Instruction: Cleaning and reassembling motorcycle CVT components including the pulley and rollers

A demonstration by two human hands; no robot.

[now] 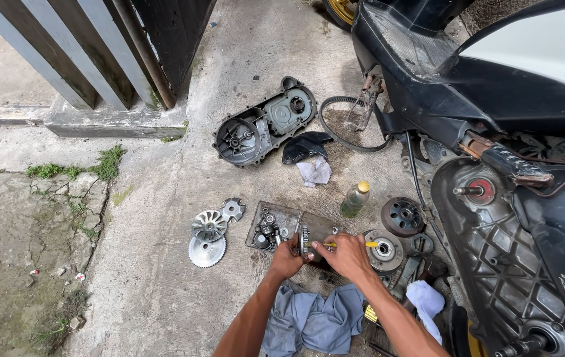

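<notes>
My left hand (287, 258) grips a small round toothed metal part (305, 239) over a rectangular metal tray (288, 215) on the concrete. My right hand (343, 254) holds a thin yellow-handled tool (352, 244), its tip against that part. The tray holds several small metal pieces (268, 231). Both forearms reach in from the bottom of the frame.
A scooter (494, 132) with its open engine case (494, 225) stands on the right. Around the tray lie a grey crankcase cover (262, 122), a drive belt (352, 125), pulley discs (208, 237), a clutch bell (401, 215), a small bottle (355, 198), rags (312, 320) and a gate (97, 46).
</notes>
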